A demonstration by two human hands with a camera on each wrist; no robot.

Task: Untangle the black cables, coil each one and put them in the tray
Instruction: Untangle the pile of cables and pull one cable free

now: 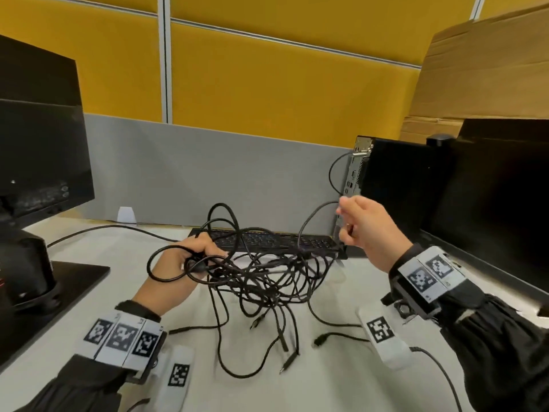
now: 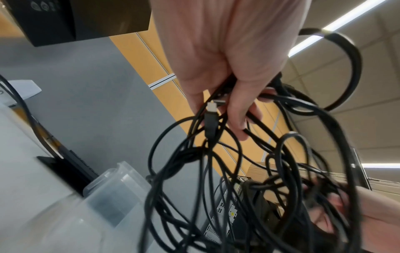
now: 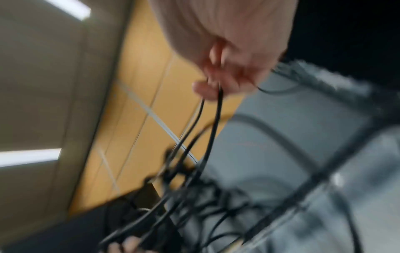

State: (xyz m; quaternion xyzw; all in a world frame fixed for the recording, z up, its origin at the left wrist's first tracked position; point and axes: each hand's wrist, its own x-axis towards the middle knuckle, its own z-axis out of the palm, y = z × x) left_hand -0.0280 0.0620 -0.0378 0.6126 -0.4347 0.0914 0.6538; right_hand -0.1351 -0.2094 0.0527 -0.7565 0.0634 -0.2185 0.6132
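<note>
A tangle of black cables (image 1: 267,281) hangs above the white desk between my two hands, with several plug ends trailing onto the desk. My left hand (image 1: 190,257) grips a bunch of strands at the tangle's left side; in the left wrist view its fingers (image 2: 236,109) curl round several cables (image 2: 216,154) and a USB plug. My right hand (image 1: 356,224) is raised at the right and pinches a thin loop of cable; the blurred right wrist view shows that hand (image 3: 216,85) holding two strands (image 3: 207,130). A clear plastic tray (image 2: 103,193) shows in the left wrist view, low on the desk.
A black keyboard (image 1: 267,240) lies behind the tangle. A small black computer (image 1: 395,185) and a monitor (image 1: 505,203) stand at the right, another monitor (image 1: 35,138) with its base at the left. A grey and yellow partition (image 1: 225,162) backs the desk. Brown cardboard (image 1: 487,63) leans at the far right.
</note>
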